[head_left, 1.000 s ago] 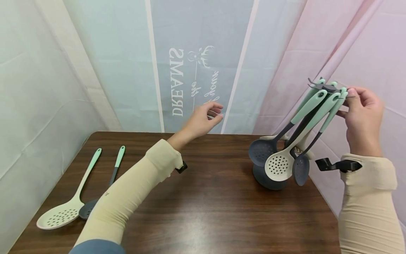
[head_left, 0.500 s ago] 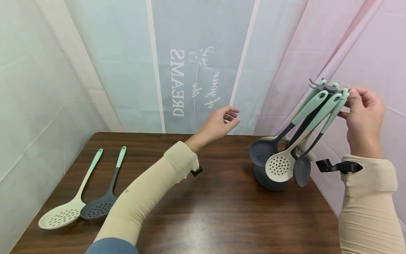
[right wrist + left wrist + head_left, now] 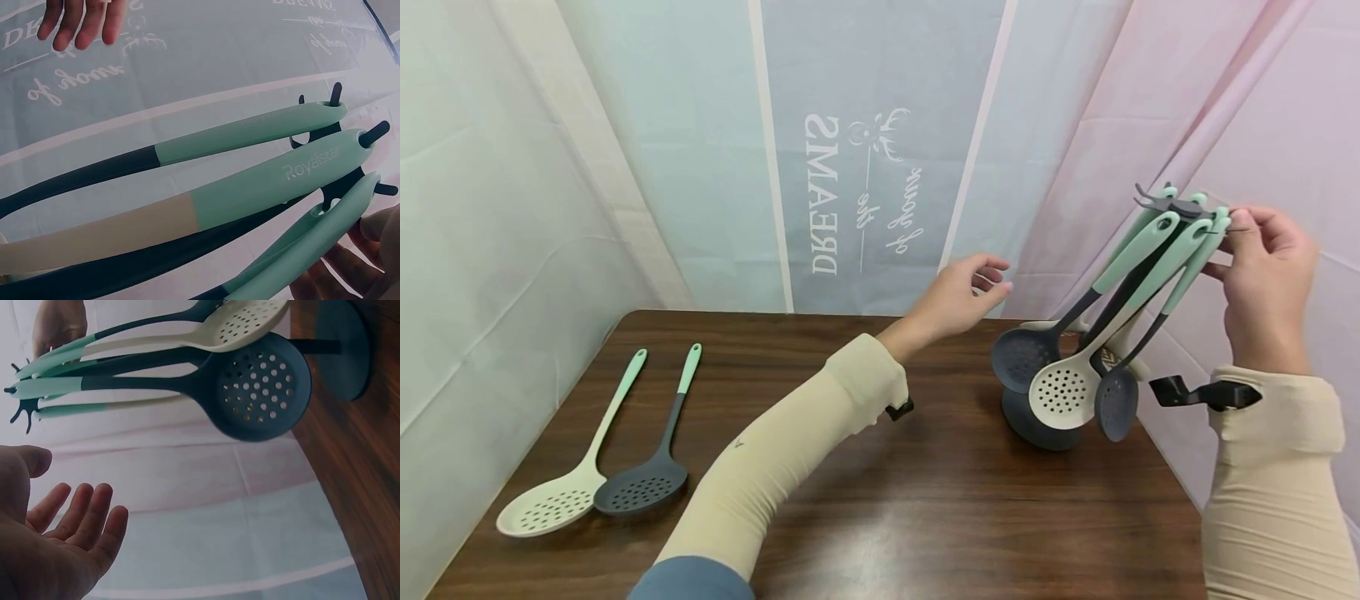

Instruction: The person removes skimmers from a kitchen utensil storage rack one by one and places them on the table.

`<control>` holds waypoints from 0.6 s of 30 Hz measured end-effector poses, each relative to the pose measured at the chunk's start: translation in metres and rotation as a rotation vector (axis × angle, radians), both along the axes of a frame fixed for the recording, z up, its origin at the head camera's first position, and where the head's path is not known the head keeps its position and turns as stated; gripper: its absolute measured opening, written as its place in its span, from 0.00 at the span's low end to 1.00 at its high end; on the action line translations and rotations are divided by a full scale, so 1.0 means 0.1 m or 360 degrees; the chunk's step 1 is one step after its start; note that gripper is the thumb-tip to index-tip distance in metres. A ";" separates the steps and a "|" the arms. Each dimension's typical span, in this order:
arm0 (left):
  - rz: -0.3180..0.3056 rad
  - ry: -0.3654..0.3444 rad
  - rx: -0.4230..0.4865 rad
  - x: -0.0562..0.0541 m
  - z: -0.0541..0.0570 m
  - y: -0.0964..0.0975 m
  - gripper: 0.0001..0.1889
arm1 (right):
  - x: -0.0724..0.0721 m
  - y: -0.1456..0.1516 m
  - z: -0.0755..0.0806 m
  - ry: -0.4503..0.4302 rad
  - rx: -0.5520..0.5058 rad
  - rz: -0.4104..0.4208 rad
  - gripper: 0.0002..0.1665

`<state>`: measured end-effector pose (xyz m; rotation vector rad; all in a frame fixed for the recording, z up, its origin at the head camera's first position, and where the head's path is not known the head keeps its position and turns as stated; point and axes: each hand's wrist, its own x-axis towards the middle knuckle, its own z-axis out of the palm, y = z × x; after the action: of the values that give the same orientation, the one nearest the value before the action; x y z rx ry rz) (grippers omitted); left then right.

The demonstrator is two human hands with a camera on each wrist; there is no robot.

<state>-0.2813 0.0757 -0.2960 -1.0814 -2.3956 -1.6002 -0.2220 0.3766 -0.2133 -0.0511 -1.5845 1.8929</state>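
Note:
A dark utensil rack stands at the right of the table, its round base (image 3: pixel 1041 423) below and its hooked top (image 3: pixel 1180 207) leaning right. From it hang several green-handled utensils, among them a dark skimmer (image 3: pixel 1022 362), a cream skimmer (image 3: pixel 1063 396) and a narrower-looking dark skimmer (image 3: pixel 1116 406). My right hand (image 3: pixel 1270 275) pinches the green handle top of this last one at its hook; in the right wrist view its fingers (image 3: pixel 369 269) lie behind that handle. My left hand (image 3: pixel 955 296) hovers left of the rack, fingers loosely bent around nothing, apart from the utensils in the left wrist view.
Two more skimmers lie at the table's left, one cream (image 3: pixel 553 502) and one dark grey (image 3: pixel 643 487), handles pointing away. Behind the brown wooden table (image 3: pixel 880 533) hangs a printed cloth (image 3: pixel 872 83); a pink cloth (image 3: pixel 1247 125) hangs at the right.
My left hand has moved right, towards the rack, uncovering the dark skimmer lying at the left. My right hand keeps its pinch, and the rack stays almost in place.

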 end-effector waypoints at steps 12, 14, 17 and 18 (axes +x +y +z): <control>-0.0031 0.0007 -0.0031 0.07 0.13 0.40 0.18 | 0.01 0.01 0.00 0.0005 0.0022 -0.0012 0.07; -0.0039 0.0001 -0.0035 0.07 0.16 0.47 0.18 | 0.01 0.02 0.00 0.0007 0.0011 -0.0014 0.07; -0.0044 -0.0030 -0.0021 0.07 0.17 0.55 0.18 | 0.02 0.03 0.00 0.0021 -0.0016 -0.0003 0.06; -0.0044 -0.0046 -0.0014 0.07 0.17 0.58 0.18 | 0.02 0.03 0.00 0.0026 -0.0022 0.0000 0.06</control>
<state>-0.2744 0.1336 -0.2790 -1.1056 -2.4186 -1.6267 -0.2195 0.3798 -0.2130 -0.0417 -1.5606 1.8998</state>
